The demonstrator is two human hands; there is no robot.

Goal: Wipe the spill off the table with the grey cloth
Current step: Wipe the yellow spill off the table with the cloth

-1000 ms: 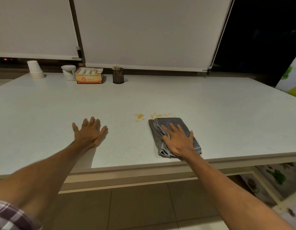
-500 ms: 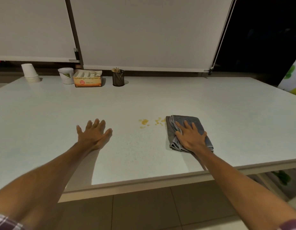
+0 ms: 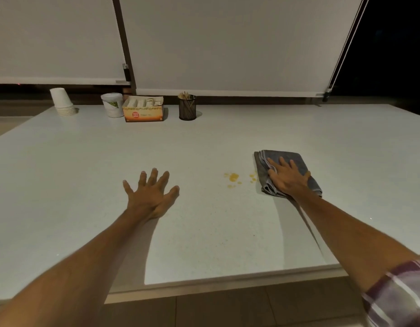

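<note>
Since a second ago the grey cloth and the right hand on it have slid off the yellow spill, from lying against its near side to lying just right of it; the left hand has kept its place, flat on the table.

The cloth is a soft, folded rectangle of towelling with layered edges showing along its left side, right of centre in the frame. The right hand lies palm-down on it, fingers spread and pressing flat, not pinching any fold. The spill is a scatter of small yellow-orange blots and specks; its rightmost drops sit almost at the cloth's left edge.

The left hand is lower centre-left, palm down, fingers splayed wide, holding nothing. The tabletop is pale, smooth and finely speckled, with a thick light edge along the bottom.

In the upper left, along the far edge, stand a stack of white paper cups upside down, a white round tub, an orange cardboard box of sachets, and a dark mesh cylinder holder with wooden sticks. A checked sleeve shows at lower right.
</note>
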